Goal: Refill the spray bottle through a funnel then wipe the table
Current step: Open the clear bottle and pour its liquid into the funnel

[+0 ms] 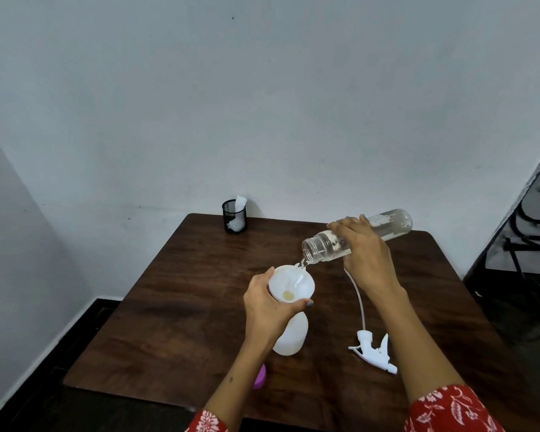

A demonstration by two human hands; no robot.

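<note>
A white spray bottle body (292,336) stands upright on the dark wooden table (175,322), with a white funnel (289,283) seated in its neck. My left hand (267,302) grips the funnel's rim and the bottle's neck. In my right hand (363,255) a clear water bottle (387,227) is tilted mouth-down to the left, and a thin stream of water runs from it into the funnel. The white spray trigger head (374,352) with its long dip tube lies on the table to the right of the spray bottle.
A black mesh cup (234,216) holding a white cloth stands at the table's far edge by the wall. A purple cap (260,377) peeks out beside my left forearm. Dark chair frames (530,232) stand off to the right.
</note>
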